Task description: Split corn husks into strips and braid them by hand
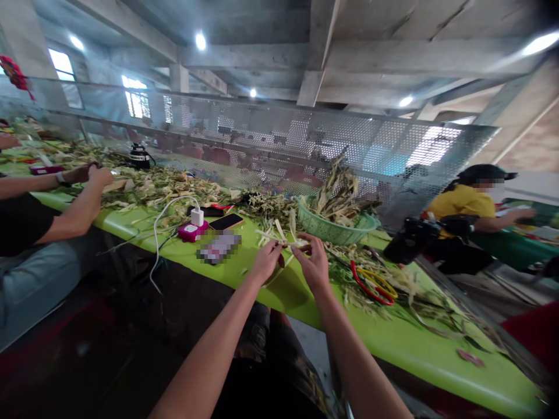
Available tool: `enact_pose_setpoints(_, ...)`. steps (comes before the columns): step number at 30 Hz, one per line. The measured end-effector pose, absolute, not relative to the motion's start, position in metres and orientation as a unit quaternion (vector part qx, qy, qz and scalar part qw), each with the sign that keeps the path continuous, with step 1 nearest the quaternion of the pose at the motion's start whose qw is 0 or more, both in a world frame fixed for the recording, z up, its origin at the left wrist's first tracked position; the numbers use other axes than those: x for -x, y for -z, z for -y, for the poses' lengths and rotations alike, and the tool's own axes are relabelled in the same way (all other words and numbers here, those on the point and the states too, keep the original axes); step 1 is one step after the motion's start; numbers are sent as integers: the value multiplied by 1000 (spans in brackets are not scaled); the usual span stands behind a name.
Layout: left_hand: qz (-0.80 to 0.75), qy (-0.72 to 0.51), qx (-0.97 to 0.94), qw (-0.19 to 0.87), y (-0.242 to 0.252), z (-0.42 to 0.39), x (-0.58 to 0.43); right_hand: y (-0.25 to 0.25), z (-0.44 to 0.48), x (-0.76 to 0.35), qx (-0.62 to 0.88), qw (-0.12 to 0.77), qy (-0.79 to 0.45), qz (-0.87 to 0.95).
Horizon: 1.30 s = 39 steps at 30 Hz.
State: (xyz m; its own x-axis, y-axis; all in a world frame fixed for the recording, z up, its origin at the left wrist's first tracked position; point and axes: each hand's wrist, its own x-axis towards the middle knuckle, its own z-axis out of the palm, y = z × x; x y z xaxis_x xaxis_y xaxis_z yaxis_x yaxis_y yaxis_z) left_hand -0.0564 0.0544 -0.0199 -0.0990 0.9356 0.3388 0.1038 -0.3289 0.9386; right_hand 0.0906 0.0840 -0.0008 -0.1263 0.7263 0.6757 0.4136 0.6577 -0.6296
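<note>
Bare forearms closest, reaching up from the bottom edge over a dark-clad lap, hands above the near side of a green table. Pale strips between the two hands, at the fingertips. Left hand: thumb and fingers pinched together on the strips' left part. Right hand: thumb and fingers bent around the right part, gripping it; fingers partly overlap, so exact contact is hard to tell. One pale end sticks up between the hands; another slants down below the left fingers.

Just beyond the right hand, a light green basket with dried leaves piled above its rim. To that hand's right, on loose scraps, a red loop and a yellow loop, close together.

Left of the left hand: a blurred-out item, a dark phone behind it, then a magenta block with a white plug on it. Leaf litter behind, along a mesh screen. Co-worker's hands far left; person in yellow at right, beyond the table.
</note>
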Motion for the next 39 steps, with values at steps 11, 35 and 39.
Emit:
enact_pose_setpoints(11, -479, -545, -615, 307, 20, -53, 54, 8, -95, -90, 382, 538, -272, 701)
enact_pose_setpoints(35, -430, -610, -514, 423, 24, -56, 56, 6, -93, -87, 381, 507, -400, 661)
enact_pose_setpoints(39, -441, -620, -473, 444, 24, -57, 57, 10, -96, -88, 382, 523, -341, 681)
